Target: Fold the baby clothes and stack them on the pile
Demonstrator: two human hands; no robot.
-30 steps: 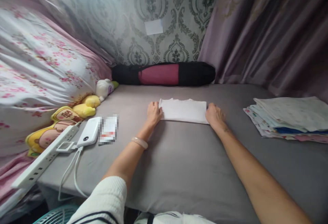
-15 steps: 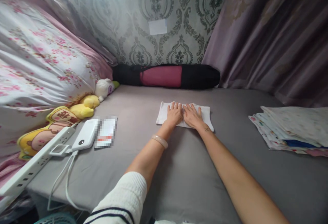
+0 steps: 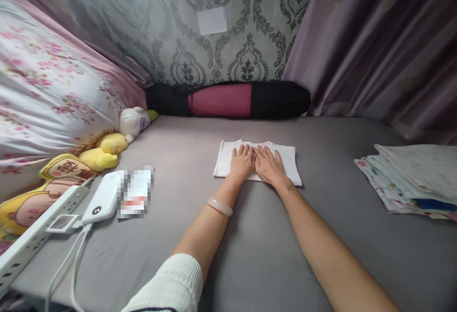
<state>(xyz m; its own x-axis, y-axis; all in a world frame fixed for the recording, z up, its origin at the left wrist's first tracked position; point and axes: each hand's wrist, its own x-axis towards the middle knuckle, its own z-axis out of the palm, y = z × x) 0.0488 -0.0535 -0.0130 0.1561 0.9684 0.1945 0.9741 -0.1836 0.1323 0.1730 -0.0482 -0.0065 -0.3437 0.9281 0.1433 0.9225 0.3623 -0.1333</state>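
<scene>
A folded white cloth (image 3: 291, 162), possibly a small garment, lies flat on the grey bed sheet (image 3: 271, 236) in front of me. My left hand (image 3: 243, 162) rests palm down on its middle, fingers stretched out and pointing away from me. Right beside it, my right hand (image 3: 267, 163) also presses flat on the cloth, its fingers a little spread. The thumb sides of the two hands touch or nearly touch. Neither hand grips anything. The part of the cloth under the palms is hidden.
A stack of folded patterned cloths (image 3: 410, 179) lies at the right. Leftward are a white power bank (image 3: 103, 198) with cables, a power strip (image 3: 28, 243), a blurred-out flat item (image 3: 135, 193) and plush toys (image 3: 103, 150). A black and pink long bag (image 3: 221, 100) lies along the wall.
My view has shifted slightly, so the side objects appear moved outward. Both hands stay flat on the white cloth, with hardly any movement over it.
</scene>
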